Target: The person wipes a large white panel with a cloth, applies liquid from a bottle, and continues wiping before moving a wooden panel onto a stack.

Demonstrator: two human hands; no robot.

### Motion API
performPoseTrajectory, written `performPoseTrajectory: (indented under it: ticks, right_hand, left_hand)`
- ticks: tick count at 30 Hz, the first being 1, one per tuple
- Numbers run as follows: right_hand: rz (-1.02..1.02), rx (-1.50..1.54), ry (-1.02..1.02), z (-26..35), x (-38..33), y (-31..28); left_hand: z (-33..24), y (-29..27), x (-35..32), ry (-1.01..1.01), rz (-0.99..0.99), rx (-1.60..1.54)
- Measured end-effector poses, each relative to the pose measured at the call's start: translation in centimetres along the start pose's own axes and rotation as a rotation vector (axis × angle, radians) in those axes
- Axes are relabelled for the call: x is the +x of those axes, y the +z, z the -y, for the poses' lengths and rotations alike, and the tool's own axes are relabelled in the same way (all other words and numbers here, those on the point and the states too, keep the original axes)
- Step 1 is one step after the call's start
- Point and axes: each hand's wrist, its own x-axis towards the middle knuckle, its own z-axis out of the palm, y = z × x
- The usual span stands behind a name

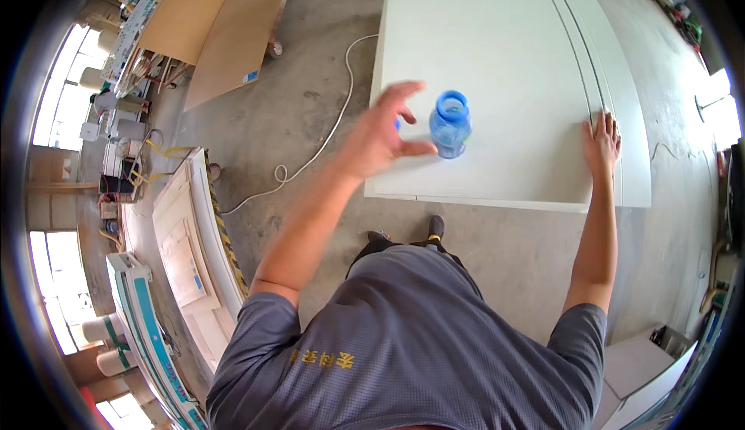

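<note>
Bottle: blue translucent plastic bottle (450,124), upright, mouth open and no cap seen on it; stands on the white panel, toward its near edge
Left hand: left hand (386,136) just beside the bottle on its left side, fingers spread, thumb tip reaching toward the bottle's lower body; whether it touches cannot be told
Left grip: wide open, closed on nothing; a small blue item shows behind the fingers, too hidden to identify
Right hand: right hand (601,144) well apart from the bottle on its right, laid flat, palm down, on the panel beside the grooved lines
Right grip: fingers extended and flat, holding nothing
Bench: large white panel (481,34) serving as bench, carrying the bottle; two curved grooves run along its far-right side
Floor: grey concrete floor (295,104) left of the bottle, with a white cable (326,135) trailing over it
Surroundings: brown boards (225,34) lie far left of the bottle; a blue-and-white machine (147,321) stands at lower left
Risk: judged, the uncapped bottle stands near the panel's edge; a quick sideways brush from the open left hand could tip it and spill any contents over the panel
</note>
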Motion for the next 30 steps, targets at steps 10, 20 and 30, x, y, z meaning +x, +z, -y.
performPoseTrajectory:
  ticks: [10, 20, 30]
  right_hand:
    - [-0.849, 0.126, -0.756, -12.1, 3.5, 8.0]
    - [-0.374, 0.053, -0.589, 12.5, -2.4, 2.3]
    - [0.37, 0.589, -0.943, 45.2, -31.5, 8.6]
  left_hand:
    - [7.1, 11.6, -3.8, 0.113, -0.028, 0.095]
    - [6.7, 6.5, -7.0, -0.027, -0.014, 0.116]
    - [12.6, -4.4, -49.5, -0.501, -0.436, -0.147]
